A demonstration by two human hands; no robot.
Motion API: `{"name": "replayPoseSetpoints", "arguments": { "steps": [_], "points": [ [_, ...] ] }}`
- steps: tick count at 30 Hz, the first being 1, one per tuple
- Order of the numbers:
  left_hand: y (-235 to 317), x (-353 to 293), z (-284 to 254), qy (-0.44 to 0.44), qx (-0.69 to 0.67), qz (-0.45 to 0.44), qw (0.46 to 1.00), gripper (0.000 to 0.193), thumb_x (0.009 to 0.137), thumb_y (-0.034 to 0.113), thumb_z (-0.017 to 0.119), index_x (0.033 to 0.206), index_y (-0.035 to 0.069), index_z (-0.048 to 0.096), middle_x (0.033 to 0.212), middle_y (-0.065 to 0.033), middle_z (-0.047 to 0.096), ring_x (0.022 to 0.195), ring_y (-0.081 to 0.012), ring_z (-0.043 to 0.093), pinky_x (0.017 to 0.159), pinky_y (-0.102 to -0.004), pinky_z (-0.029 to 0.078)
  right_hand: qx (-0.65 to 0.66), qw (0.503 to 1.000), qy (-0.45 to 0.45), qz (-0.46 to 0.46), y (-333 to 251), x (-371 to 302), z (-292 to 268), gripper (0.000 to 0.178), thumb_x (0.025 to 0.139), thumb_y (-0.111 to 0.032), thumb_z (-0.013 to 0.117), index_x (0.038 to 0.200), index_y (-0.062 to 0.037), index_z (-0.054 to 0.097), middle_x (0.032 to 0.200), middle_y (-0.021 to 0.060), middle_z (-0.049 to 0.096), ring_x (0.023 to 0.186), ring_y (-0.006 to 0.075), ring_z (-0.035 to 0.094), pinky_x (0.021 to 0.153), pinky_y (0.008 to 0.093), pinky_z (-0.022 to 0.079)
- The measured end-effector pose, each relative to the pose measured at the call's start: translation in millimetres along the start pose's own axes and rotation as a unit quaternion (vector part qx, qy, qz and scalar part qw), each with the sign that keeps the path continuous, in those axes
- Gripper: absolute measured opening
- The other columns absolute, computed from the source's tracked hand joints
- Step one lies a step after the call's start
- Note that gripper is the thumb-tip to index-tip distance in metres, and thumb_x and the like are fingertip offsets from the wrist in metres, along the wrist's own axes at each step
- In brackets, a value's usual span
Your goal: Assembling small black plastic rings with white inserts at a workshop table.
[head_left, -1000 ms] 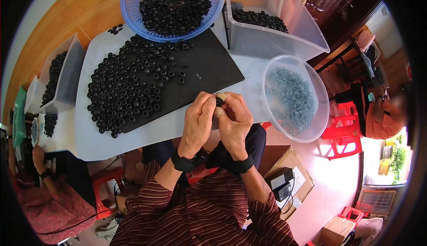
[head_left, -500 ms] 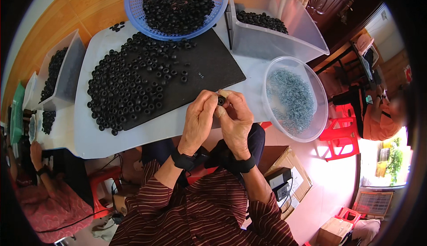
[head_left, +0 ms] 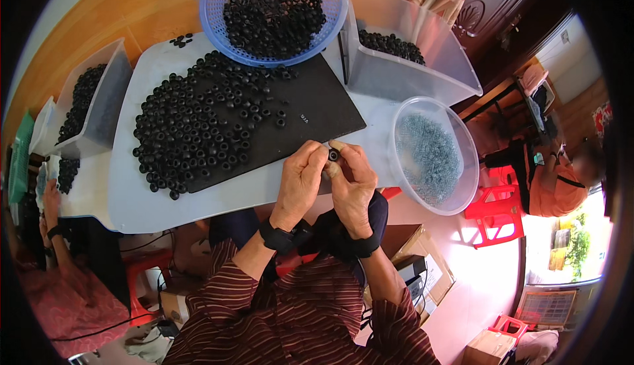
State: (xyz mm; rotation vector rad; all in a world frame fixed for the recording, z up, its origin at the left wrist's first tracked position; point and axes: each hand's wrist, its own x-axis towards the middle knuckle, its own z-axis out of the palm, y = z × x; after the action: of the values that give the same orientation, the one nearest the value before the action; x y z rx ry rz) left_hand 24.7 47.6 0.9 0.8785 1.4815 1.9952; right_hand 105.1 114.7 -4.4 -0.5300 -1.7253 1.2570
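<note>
My two hands meet just off the table's front edge, fingertips close together. A small black ring-shaped part (head_left: pixel 333 155) is pinched between the thumb and forefinger of my right hand (head_left: pixel 353 183), with its hole showing. The fingers of my left hand (head_left: pixel 299 183) are pressed together right beside the ring; whatever they hold is hidden. Behind them, a large heap of similar black rings (head_left: pixel 191 120) covers the left of the table and part of a dark flat board (head_left: pixel 317 97). To the right of my hands stands a clear round tub (head_left: pixel 470 167) with many tiny pale blue-green pieces (head_left: pixel 429 157).
A blue perforated basket (head_left: pixel 210 8) of black parts stands at the table's back, with a clear bin (head_left: pixel 422 77) right of it. Another bin (head_left: pixel 105 110) stands at the left. A co-worker's hand (head_left: pixel 51 203) shows there; another person (head_left: pixel 558 183) is far right, near a red stool (head_left: pixel 498 216).
The whole view has shifted slightly. My hands stay together, and the ring is turned a little, with its hole plainer now. The co-worker's hand at the left has moved.
</note>
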Motion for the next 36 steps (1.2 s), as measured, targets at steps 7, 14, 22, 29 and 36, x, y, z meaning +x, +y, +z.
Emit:
{"name": "replayPoseSetpoints", "arguments": {
  "steps": [7,14,22,29,36],
  "points": [
    [17,-13,-12,0.013,0.022,0.01,1.0,0.031,0.099,0.018,0.043,0.082,-0.004,0.056,0.079,-0.0032,0.057,0.077,-0.0093,0.05,0.074,-0.0252,0.042,-0.043,0.999,0.021,-0.003,-42,36,-13,0.029,0.08,0.001,0.069,0.109,-0.0002,0.065,0.083,-0.0009,0.061,0.07,0.006,0.052,0.061,0.0202,0.043],
    [19,-21,-31,0.008,0.024,0.042,0.999,0.027,0.097,0.01,0.042,0.08,-0.006,0.053,0.079,-0.0066,0.058,0.078,-0.0128,0.053,0.077,-0.0271,0.044,-0.151,0.986,0.07,-0.02,-77,168,-63,0.034,0.086,-0.016,0.068,0.113,0.0027,0.063,0.072,-0.0004,0.058,0.06,0.0061,0.048,0.051,0.0212,0.039],
    [16,-18,-44,0.035,0.082,0.045,0.995,0.022,0.095,0.008,0.046,0.081,-0.008,0.054,0.076,-0.0097,0.056,0.072,-0.0146,0.054,0.069,-0.0268,0.043,-0.129,0.977,-0.168,-0.035,-44,119,28,0.011,0.082,-0.004,0.065,0.092,-0.0009,0.069,0.075,0.0033,0.067,0.064,0.0076,0.057,0.061,0.0246,0.048],
    [17,-16,-40,0.047,0.074,0.079,0.993,0.018,0.092,0.007,0.05,0.081,-0.007,0.051,0.071,-0.0129,0.05,0.061,-0.0208,0.049,0.059,-0.0325,0.041,-0.418,0.862,-0.283,-0.046,-21,108,70,0.018,0.079,-0.018,0.067,0.086,-0.0009,0.07,0.07,0.0153,0.067,0.063,0.0242,0.066,0.063,0.0318,0.052],
    [11,-20,-39,0.046,0.065,0.044,0.996,0.014,0.094,0.008,0.05,0.101,-0.004,0.052,0.08,-0.0121,0.059,0.071,-0.0161,0.057,0.065,-0.0281,0.046,-0.355,0.906,-0.223,-0.063,-12,110,60,0.017,0.076,-0.019,0.068,0.082,-0.0026,0.07,0.067,0.0147,0.066,0.062,0.0269,0.066,0.06,0.0351,0.052]
  ]
}}
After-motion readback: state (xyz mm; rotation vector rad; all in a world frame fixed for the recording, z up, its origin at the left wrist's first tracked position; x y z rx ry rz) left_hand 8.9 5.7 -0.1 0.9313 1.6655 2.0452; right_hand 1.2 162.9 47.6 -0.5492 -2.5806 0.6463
